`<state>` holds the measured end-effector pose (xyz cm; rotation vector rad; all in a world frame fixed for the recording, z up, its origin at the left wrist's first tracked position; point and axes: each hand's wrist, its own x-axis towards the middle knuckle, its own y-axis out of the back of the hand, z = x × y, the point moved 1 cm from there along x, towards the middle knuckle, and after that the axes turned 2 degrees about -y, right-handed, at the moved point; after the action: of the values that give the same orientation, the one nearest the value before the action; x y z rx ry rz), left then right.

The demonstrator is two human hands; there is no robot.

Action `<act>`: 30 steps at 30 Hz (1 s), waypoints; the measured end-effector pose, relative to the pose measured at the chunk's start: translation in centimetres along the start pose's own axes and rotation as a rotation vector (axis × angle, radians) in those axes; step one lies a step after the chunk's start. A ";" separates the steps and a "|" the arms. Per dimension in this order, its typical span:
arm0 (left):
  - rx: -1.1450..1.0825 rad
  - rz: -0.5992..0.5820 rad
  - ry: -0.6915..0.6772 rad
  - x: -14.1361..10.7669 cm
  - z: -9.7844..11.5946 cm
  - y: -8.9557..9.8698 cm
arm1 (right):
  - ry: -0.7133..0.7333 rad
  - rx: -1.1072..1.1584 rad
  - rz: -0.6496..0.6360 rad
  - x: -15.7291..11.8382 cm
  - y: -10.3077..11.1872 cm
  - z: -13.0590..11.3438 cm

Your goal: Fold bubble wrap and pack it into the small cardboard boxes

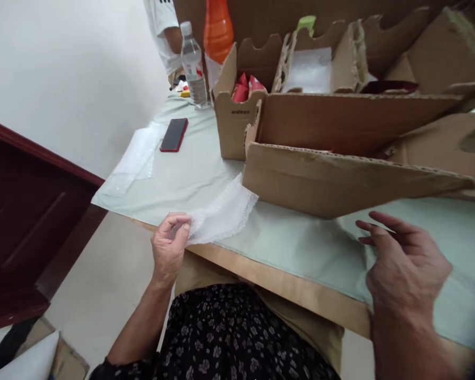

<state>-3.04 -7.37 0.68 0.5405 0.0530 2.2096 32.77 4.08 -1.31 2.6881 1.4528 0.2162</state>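
Note:
Between thumb and fingers, my left hand point(171, 240) pinches one corner of a translucent bubble wrap bag point(224, 216) at the table's front edge. The bag's far end reaches the near cardboard box point(296, 182). Over the cloth on the right, my right hand point(406, 258) is held with fingers apart and nothing visible in it. That hand is below and in front of the box's right half. More bubble wrap point(129, 161) lies flat at the table's left end.
A phone point(174, 134), a clear water bottle point(193, 68) and an orange bottle point(217, 31) stand or lie at the back left. Cardboard compartments hold red packets point(247, 88) and white sheets point(307, 71). Another person point(164, 31) is beyond. A dark red door point(27, 211) is at left.

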 end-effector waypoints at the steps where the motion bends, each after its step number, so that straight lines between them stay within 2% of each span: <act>1: 0.006 -0.061 -0.043 -0.1 0.4 0.0 | 0.046 0.008 0.025 -1.5 0.6 -0.1; 3: 0.020 -0.156 -0.137 -0.1 1.4 0.1 | 0.117 -0.001 -0.021 -4.4 1.7 -0.4; 5: 0.028 -0.209 -0.208 -0.2 2.4 0.1 | 0.132 -0.019 -0.212 -6.7 2.1 -0.7; 7: 0.041 -0.249 -0.270 -0.6 3.3 -0.1 | 0.090 -0.004 -0.433 -7.9 1.5 -1.2; 9: 0.056 -0.291 -0.329 -1.3 4.0 -0.4 | 0.045 0.022 -0.567 -7.8 -0.1 -1.7; 11: 0.049 -0.332 -0.371 -2.1 4.4 -0.7 | 0.045 -0.035 -0.610 -7.0 -2.5 -2.2; 15: 0.026 -0.365 -0.366 -3.3 4.7 -0.1 | 0.107 -0.401 -0.686 -6.3 -7.2 -2.5; 17: 0.015 -0.359 -0.340 -3.6 4.5 0.6 | 0.185 -0.537 -0.738 -6.8 -8.5 -2.5; 19: -0.002 -0.338 -0.313 -3.6 4.1 1.2 | 0.258 -0.598 -0.752 -7.5 -8.7 -2.5; 22: -0.020 -0.288 -0.281 -3.4 3.3 2.2 | 0.297 -0.585 -0.746 -8.7 -6.9 -3.0; 26: -0.026 -0.256 -0.229 -2.7 2.7 2.6 | 0.459 -0.435 -0.626 -10.3 -0.9 -4.2; 28: 0.015 -0.308 -0.220 -2.0 3.0 1.8 | 0.525 -0.433 -0.556 -11.0 2.7 -4.6; 30: 0.065 -0.427 -0.274 -1.0 3.3 -0.1 | 0.532 -0.481 -0.525 -11.8 5.9 -4.6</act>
<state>-1.10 -8.51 3.34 0.7855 0.0875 1.7109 30.55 -8.99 3.05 1.8660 1.8662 1.1291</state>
